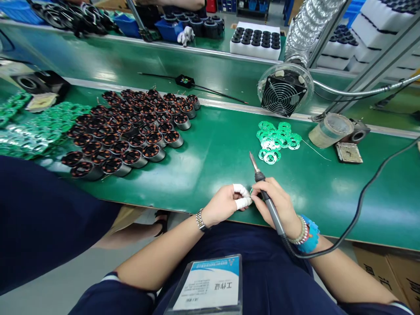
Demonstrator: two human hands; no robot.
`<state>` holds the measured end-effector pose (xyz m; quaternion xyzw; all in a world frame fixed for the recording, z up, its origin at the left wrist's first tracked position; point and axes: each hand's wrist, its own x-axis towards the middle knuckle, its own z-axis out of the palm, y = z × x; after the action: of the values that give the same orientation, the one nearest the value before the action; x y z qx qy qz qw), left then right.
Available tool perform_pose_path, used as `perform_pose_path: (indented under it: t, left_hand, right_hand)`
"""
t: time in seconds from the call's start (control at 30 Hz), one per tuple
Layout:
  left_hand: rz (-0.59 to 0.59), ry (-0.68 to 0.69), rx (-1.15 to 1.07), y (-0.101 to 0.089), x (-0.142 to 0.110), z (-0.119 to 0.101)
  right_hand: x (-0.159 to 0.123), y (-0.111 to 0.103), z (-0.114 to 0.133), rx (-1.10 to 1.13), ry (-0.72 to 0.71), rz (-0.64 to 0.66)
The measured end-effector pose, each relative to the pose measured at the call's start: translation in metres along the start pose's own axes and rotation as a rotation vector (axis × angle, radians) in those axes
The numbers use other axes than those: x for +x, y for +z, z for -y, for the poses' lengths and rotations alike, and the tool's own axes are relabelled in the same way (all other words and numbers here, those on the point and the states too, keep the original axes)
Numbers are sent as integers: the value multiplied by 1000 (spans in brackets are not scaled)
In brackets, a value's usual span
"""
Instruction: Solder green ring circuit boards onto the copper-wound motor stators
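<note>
Left hand (221,204), fingertips (242,197) taped white, pinching a small green board (251,191) (mostly hidden) near the bench's (328,205) front edge; right hand (275,201) gripping a slim grey soldering iron (269,205).

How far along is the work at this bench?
Nothing looks clearly finished: the motor stators sit in rows, their state unclear. In hand: the right hand holds a soldering iron, the left hand pinches a small green piece. Still waiting: a pile of green ring boards lies nearby.
</note>
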<state>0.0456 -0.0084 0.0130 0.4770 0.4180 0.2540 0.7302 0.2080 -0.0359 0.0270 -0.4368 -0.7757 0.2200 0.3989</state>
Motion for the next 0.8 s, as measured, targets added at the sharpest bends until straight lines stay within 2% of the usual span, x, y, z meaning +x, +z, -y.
perform_pose_path:
  t: [0.17, 0.33, 0.53, 0.8]
  left_hand:
    - [2, -20, -72, 0, -4, 1]
    - [-16, -73, -19, 0, -3, 2]
    - [-48, -91, -4, 3, -3, -3]
    - [-57, -88, 19, 2, 0, 3]
  right_hand:
    - [-3, 3, 4, -78, 30, -25]
    - [-12, -18, 12, -63, 35, -96]
    - [-24, -45, 18, 26, -35, -47]
    - [-26, -49, 20, 51, 6, 40]
